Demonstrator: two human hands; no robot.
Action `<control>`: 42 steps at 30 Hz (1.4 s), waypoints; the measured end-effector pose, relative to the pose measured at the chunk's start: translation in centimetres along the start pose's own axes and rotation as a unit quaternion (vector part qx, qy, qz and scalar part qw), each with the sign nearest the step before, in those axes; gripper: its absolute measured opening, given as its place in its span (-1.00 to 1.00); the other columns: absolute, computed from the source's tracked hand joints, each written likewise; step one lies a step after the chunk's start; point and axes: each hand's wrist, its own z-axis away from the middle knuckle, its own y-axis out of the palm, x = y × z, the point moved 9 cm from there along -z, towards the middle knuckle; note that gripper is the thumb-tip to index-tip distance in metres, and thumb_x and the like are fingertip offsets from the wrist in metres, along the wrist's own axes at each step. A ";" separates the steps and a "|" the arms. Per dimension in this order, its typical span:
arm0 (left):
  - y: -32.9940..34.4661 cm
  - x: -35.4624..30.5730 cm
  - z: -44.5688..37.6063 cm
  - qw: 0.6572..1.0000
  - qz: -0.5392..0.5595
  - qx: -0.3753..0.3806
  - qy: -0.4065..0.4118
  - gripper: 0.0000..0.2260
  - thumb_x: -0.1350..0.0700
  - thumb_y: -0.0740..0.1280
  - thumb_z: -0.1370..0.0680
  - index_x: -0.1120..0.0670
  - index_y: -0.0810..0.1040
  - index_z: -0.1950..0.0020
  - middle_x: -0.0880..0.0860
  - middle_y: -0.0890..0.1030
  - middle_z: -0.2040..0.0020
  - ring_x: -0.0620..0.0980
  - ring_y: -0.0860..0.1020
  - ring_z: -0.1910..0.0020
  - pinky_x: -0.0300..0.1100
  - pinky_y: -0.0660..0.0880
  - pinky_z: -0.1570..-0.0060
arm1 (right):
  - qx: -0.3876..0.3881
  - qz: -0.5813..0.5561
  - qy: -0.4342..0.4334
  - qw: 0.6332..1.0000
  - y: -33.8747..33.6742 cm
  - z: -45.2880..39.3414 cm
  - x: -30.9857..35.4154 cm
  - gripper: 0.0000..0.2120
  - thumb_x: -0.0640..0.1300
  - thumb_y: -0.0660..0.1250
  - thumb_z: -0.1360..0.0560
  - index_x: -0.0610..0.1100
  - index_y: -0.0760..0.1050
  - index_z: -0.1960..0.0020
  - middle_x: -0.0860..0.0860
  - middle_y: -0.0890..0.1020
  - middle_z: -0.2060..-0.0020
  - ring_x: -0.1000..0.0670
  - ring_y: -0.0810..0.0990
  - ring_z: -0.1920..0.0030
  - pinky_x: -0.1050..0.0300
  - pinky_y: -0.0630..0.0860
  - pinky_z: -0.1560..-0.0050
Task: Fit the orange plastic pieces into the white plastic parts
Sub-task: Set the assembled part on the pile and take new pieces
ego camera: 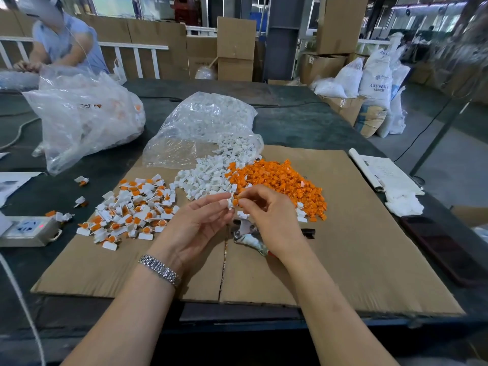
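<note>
Both hands meet over the cardboard sheet (343, 260): the left hand (195, 223) pinches a white part (229, 203) at its fingertips, and the right hand (264, 210) pinches an orange piece (235, 202) right against it. Just behind sit the orange pile (280, 180) and white pile (203, 178), with finished ones (132, 210) off left and a clear bag (206, 122) farther back.

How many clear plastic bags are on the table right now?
2. One large bag stands at the far left by the other person; one open bag lies at centre, spilling white parts onto the cardboard.
</note>
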 end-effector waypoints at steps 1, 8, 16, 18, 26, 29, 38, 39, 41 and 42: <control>0.1 -0.1 0.1 1.000 0.004 0.005 0.001 -0.80 0.34 0.44 -0.44 0.29 0.71 -0.05 0.15 0.70 0.17 0.02 0.71 0.16 -0.24 0.65 0.11 | 0.004 0.007 -0.008 1.000 0.1 0.1 0.3 -0.94 -0.19 0.41 -0.56 -0.05 0.62 0.05 0.11 0.66 0.17 0.13 0.61 0.12 0.20 0.56 0.03; 0.6 -0.7 1.0 1.000 -0.019 -0.005 0.022 -0.87 0.41 0.43 -0.40 0.26 0.70 0.10 0.23 0.71 0.08 0.09 0.72 0.09 -0.23 0.64 0.10 | 0.008 0.035 -0.060 0.998 0.0 0.2 1.7 -0.95 -0.19 0.41 -0.56 -0.07 0.63 0.03 0.09 0.63 0.08 0.10 0.60 0.07 0.21 0.54 0.00; 2.4 -4.3 3.7 0.930 -0.301 -0.045 0.208 -0.89 0.29 0.55 -0.39 0.14 0.71 0.14 -0.02 0.72 0.08 -0.06 0.70 0.04 -0.27 0.61 0.01 | 0.026 0.123 -0.058 0.990 0.1 0.4 2.8 -0.93 -0.17 0.37 -0.56 -0.02 0.58 0.07 0.11 0.59 0.15 0.12 0.55 0.14 0.12 0.51 0.12; 3.2 -4.9 4.2 0.873 -0.409 -0.042 0.263 -0.88 0.31 0.54 -0.45 0.10 0.70 0.14 -0.06 0.70 0.05 -0.09 0.67 -0.01 -0.24 0.59 -0.07 | 0.019 0.083 0.019 0.996 -0.1 0.4 2.0 -0.94 -0.15 0.39 -0.55 0.00 0.56 0.07 0.12 0.60 0.23 0.16 0.55 0.24 0.18 0.48 0.19; 1.7 -4.2 4.1 0.935 -0.271 -0.041 0.224 -0.91 0.21 0.55 -0.37 0.12 0.72 0.16 -0.03 0.71 0.04 -0.06 0.68 0.00 -0.20 0.60 -0.07 | 0.078 -0.091 0.047 0.992 0.1 1.9 2.5 -0.82 -0.25 0.44 -0.54 -0.16 0.61 -0.13 -0.05 0.68 0.13 0.07 0.70 0.21 0.33 0.55 0.20; 2.0 -4.0 4.6 0.937 -0.260 -0.024 0.231 -0.90 0.19 0.55 -0.36 0.09 0.73 0.15 -0.06 0.71 0.05 -0.10 0.67 0.02 -0.29 0.58 -0.02 | 0.047 -0.082 0.026 0.995 -0.3 2.1 2.6 -0.86 -0.22 0.46 -0.52 -0.19 0.63 -0.07 -0.07 0.71 0.19 0.02 0.71 0.22 0.26 0.61 0.16; 2.4 -4.8 6.4 0.898 -0.311 -0.059 0.304 -0.94 0.07 0.53 -0.38 -0.03 0.71 0.17 -0.10 0.69 0.04 -0.19 0.64 0.00 -0.36 0.54 -0.03 | 0.023 -0.163 0.060 0.984 0.9 3.0 2.0 -0.74 -0.13 0.54 -0.45 -0.07 0.59 -0.11 -0.03 0.67 0.08 0.01 0.66 0.05 0.13 0.64 -0.01; 2.2 -4.6 6.5 0.902 -0.305 -0.062 0.299 -0.93 0.07 0.53 -0.38 -0.05 0.72 0.16 -0.10 0.70 0.03 -0.20 0.65 0.00 -0.38 0.53 -0.01 | 0.021 -0.170 0.058 0.983 0.9 3.1 1.9 -0.75 -0.12 0.54 -0.45 -0.08 0.60 -0.09 -0.03 0.67 0.08 0.01 0.66 0.04 0.14 0.64 -0.02; 1.7 -4.3 6.5 0.912 -0.293 -0.062 0.280 -0.88 0.12 0.55 -0.42 -0.06 0.73 0.09 -0.06 0.72 -0.01 -0.15 0.67 -0.05 -0.35 0.56 -0.04 | 0.021 -0.162 0.042 0.986 0.5 3.1 2.0 -0.78 -0.14 0.53 -0.46 -0.08 0.61 -0.08 -0.03 0.67 0.09 0.01 0.65 0.05 0.16 0.62 -0.02; 1.5 -4.3 6.4 0.921 -0.284 -0.057 0.262 -0.84 0.12 0.56 -0.44 -0.04 0.73 0.01 -0.02 0.72 -0.03 -0.09 0.68 -0.08 -0.27 0.58 -0.07 | 0.025 -0.151 0.031 0.988 0.3 3.1 2.1 -0.80 -0.15 0.52 -0.47 -0.08 0.61 -0.08 -0.01 0.67 0.10 0.03 0.64 0.07 0.17 0.61 -0.01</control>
